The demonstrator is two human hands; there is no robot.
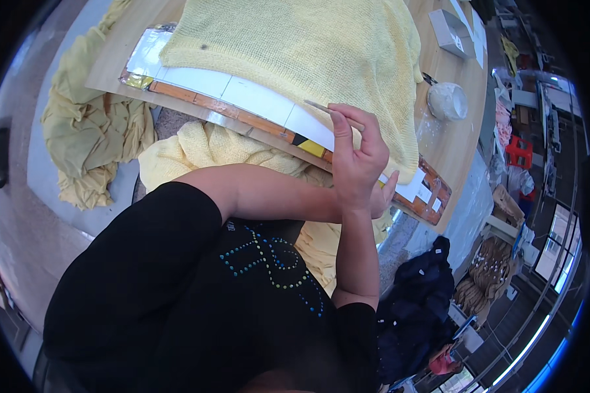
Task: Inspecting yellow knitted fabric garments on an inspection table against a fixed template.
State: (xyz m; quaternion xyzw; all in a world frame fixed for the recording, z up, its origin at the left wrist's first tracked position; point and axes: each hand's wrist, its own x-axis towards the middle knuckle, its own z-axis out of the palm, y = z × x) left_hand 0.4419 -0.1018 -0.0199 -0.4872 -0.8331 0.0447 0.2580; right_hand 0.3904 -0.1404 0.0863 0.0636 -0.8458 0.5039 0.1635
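The yellow knit (pixel 308 46) lies spread flat over the board (pixel 210 103), and its lower hem runs along the near edge of the board, a little above a white strip (pixel 255 98). The right hand (pixel 362 154) is over the near edge of the board, toward its right end. Its thumb and finger are closed together on a thin tool (pixel 318 105), whose tip points to the hem; whether it touches, I cannot tell. The left hand (pixel 383 195) is at the same edge, behind the right wrist and near the corner of the knit. Its fingers are partly hidden, so I cannot tell if they hold anything.

In my judgement the knit is light, soft and quite stretchy, not slippery, but its loops could catch on a pointed tip. It is better to take it by the doubled-looking hem, with flat fingers, and to avoid pulling single threads.
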